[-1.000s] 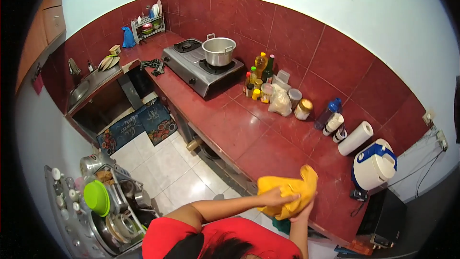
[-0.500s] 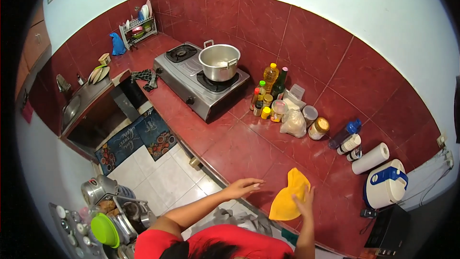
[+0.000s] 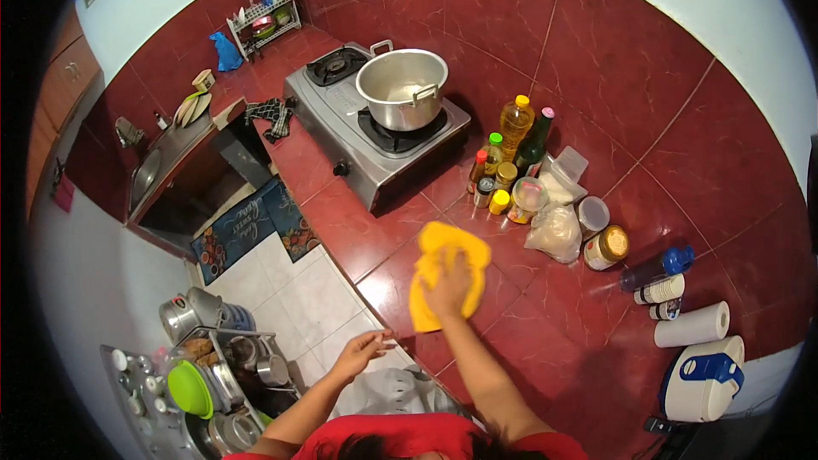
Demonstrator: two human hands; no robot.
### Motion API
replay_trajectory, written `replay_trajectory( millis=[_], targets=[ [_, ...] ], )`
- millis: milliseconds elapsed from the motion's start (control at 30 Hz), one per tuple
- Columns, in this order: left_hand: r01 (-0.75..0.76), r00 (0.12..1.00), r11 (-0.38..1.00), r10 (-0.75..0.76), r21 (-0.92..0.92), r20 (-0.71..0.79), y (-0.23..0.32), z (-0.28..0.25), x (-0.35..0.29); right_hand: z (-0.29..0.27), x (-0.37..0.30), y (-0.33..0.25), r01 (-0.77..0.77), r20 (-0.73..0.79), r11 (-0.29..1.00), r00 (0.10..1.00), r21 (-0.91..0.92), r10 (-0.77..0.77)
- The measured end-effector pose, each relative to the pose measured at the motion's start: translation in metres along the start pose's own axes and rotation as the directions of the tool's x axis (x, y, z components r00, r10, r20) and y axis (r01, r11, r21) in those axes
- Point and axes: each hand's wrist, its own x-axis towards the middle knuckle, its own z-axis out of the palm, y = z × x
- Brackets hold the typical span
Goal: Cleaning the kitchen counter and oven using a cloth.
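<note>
A yellow cloth (image 3: 426, 294) lies on the red tiled counter (image 3: 392, 268), in front of the stove. On top of it, my right hand (image 3: 450, 283) presses down and grips it, its fingers slightly blurred. My left hand (image 3: 362, 353) hovers near the counter's front edge with nothing in it, its fingers loosely bent and apart.
On the gas stove (image 3: 375, 162) stands a metal pot (image 3: 400, 89). Several bottles, jars and a knotted plastic bag (image 3: 555, 232) are grouped by the back wall. Farther right are a blue-capped bottle (image 3: 656, 268), a paper roll (image 3: 692, 324) and a rice cooker (image 3: 703, 379).
My right hand has carried the yellow cloth left and farther in on the counter, and it now lies flatter under my palm. My left hand has drawn back left. The view has shifted.
</note>
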Motion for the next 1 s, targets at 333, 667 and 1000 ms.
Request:
replay_trajectory(
  millis=[333, 667, 1000],
  targets=[
    [-0.256, 0.938, 0.964, 0.266, 0.074, -0.223, 0.085, -0.041, 0.053, -0.04, -0.027, -0.005, 0.347, 0.208, 0.901, 0.891, 0.26, -0.403],
    [-0.354, 0.934, 0.935, 0.351, -0.032, -0.062, 0.168, -0.122, 0.176, -0.009, 0.036, 0.021, -0.21, -0.022, 0.969, 0.978, -0.134, 0.209],
    [-0.381, 0.917, 0.924, 0.382, -0.031, 0.11, 0.18, -0.215, 0.229, 0.037, -0.015, -0.102, -0.047, 0.188, 0.997, 0.98, -0.063, 0.058]
  ],
)
